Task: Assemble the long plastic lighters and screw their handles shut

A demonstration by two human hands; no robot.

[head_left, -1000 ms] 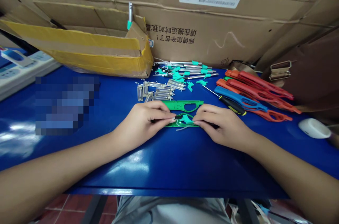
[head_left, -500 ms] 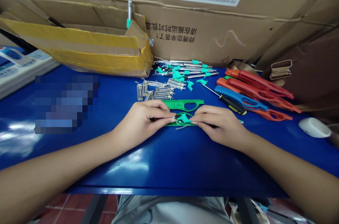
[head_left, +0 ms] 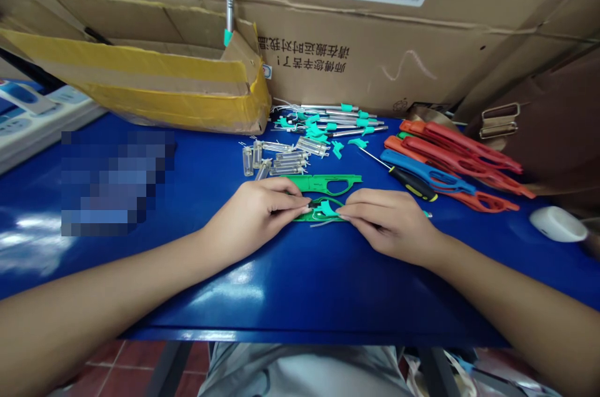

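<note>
My left hand (head_left: 260,212) is closed in a pinch on a small black part (head_left: 314,204) with thin white wire by it. My right hand (head_left: 391,222) is closed around a metal rod, mostly hidden, whose tip (head_left: 428,214) shows beyond the knuckles. A teal trigger piece (head_left: 327,208) sits between both hands, close to the right fingertips. Beneath them lies a green lighter shell half (head_left: 302,217), partly covered by the fingers. Just behind it rests another green shell half (head_left: 323,184), with its oval opening to the right.
Several clear fuel tanks (head_left: 288,162) and several metal rods with teal triggers (head_left: 342,119) lie at the back. To the right are a screwdriver (head_left: 412,184), red shells (head_left: 464,153), a blue shell (head_left: 426,172) and a white object (head_left: 557,224). A taped cardboard box (head_left: 187,97) stands back left.
Both hands keep their pinches in nearly the same place. The view has shifted very slightly; nothing else visibly moved.
</note>
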